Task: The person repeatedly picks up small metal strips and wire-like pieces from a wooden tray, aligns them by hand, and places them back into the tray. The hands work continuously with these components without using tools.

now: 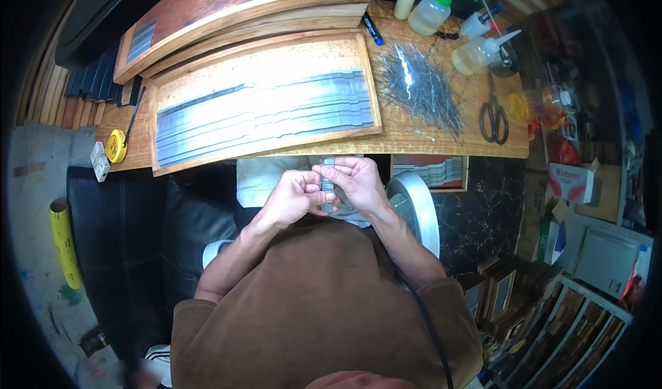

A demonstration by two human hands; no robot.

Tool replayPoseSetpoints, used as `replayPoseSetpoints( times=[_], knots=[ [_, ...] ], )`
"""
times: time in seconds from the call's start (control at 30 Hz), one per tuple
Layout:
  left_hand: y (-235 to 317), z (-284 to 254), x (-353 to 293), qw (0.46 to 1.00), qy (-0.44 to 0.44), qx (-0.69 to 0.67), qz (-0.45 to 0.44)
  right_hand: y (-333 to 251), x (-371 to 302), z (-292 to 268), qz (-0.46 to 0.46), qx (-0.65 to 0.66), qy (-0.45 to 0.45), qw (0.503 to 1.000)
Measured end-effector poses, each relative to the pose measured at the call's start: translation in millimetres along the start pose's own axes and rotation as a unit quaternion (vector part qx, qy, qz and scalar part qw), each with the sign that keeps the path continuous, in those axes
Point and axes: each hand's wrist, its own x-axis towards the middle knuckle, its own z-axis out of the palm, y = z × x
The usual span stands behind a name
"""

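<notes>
With fingers [319, 198] of the left hand [289, 197] and the right hand [358, 182] closed in a pinch, gripping a short grey strip [327, 189] between both, above the lap and just short of the desk's front edge. Looks ridged and metallic; cannot tell whether single or stacked. Probably light and stiff, somewhat slippery on smooth faces, and perhaps easy to bend if squeezed hard mid-length. Best held along the two long edges, near the ends, with thumbs opposing fingertips.

Beyond the hands, can see on the desk [462, 148] a wooden tray [373, 89] along the front edge, bearing rows of long strips [317, 106]. By the left front corner, can spot a yellow tape measure [117, 146]. Right of the tray, can see a heap of thin slivers [431, 96], then scissors [494, 120] near the right edge. Farther back, toward the far edge, can make out a blue marker [373, 29] and a green-capped bottle [429, 15].
</notes>
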Motion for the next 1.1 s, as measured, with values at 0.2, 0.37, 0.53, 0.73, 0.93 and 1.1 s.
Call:
replayPoseSetpoints(
  times=[0.2, 0.37, 0.53, 0.73, 0.93, 1.1],
  knots=[
    [5.9, 1.1, -5.6, 1.0, -0.016, 0.007, -0.011, -5.9, -6.9, 4.2, -0.008, -0.007, 0.008, 1.0],
    [6.9, -3.7, -2.9, 1.0, -0.016, 0.002, -0.017, -11.3, -5.9, 6.9, 0.013, 0.009, 0.02, 1.0],
    [-4.2, -3.0, 1.6, 0.996, -0.005, 0.076, 0.05, -3.4, -4.1, 6.5, -0.002, 0.019, 0.034, 0.999],
    [-2.5, -1.8, 1.5, 0.999, -0.009, 0.03, 0.029, -1.3, -3.0, 7.2, -0.01, 0.011, 0.043, 0.999],
    [6.1, -1.3, -6.1, 1.0, -0.013, 0.023, 0.008, -3.8, -5.9, 6.1, 0.023, -0.009, 0.026, 0.999],
    [5.3, -3.8, -2.5, 1.0, -0.023, -0.01, 0.014, -1.6, 0.2, 4.6, 0.008, 0.001, 0.02, 1.0]
  ],
)
